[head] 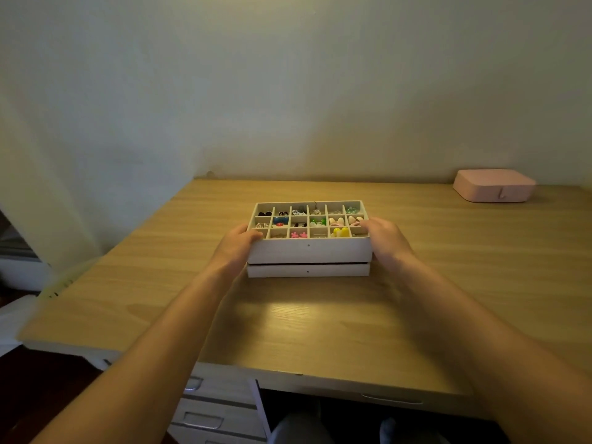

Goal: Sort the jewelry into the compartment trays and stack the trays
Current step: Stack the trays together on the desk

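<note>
White stacked top tray (309,251) is gripped between left hand (238,244) and right hand (385,241).

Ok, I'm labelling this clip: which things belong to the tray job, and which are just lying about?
Job: top tray, holding jewelry; bottom tray under it; left hand and right hand gripping the top tray's ends.
Lying about: pink box, far right on the table; drawers below.

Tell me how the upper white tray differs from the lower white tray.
The left hand and right hand hold the upper tray; the lower tray rests on the desk beneath it. The upper tray's compartments show jewelry; the lower tray's inside is hidden. Both are white.
</note>
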`<state>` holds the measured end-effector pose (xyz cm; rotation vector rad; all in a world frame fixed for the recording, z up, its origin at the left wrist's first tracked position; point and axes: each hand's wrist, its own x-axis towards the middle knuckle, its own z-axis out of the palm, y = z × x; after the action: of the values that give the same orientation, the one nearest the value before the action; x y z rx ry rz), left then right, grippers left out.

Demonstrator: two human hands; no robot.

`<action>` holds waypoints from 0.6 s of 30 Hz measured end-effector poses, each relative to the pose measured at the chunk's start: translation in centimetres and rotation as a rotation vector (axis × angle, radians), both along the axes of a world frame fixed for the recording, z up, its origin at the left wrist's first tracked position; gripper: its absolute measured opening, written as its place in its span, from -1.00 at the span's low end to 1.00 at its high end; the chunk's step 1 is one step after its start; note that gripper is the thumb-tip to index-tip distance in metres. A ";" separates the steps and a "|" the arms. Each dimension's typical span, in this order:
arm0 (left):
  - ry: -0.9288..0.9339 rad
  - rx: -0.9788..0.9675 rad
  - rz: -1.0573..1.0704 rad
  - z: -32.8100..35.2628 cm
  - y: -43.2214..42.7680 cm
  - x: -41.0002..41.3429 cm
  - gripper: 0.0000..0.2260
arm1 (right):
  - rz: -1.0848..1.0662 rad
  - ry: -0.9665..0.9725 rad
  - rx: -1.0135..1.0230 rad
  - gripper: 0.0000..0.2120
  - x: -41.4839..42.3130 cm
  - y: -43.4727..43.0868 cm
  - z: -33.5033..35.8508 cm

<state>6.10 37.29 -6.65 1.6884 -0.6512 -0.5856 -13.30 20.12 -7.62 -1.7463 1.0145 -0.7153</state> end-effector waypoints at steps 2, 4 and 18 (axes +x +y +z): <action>0.003 -0.061 0.002 -0.5 0.3 -0.2 -0.81 | -0.021 0.006 -0.049 -0.69 0.0 -0.2 -0.4; -0.011 -0.105 -0.017 -0.9 0.6 -0.3 -0.79 | -0.034 -0.007 -0.089 -0.66 0.0 0.0 -0.7; -0.105 -0.111 -0.093 -1.8 0.6 1.0 -0.80 | -0.080 0.003 -0.168 -0.65 1.2 0.1 -1.3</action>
<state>7.12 37.89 -8.46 1.5994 -0.8267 -0.5199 -12.11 20.21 -8.90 -1.8591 1.0572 -0.8701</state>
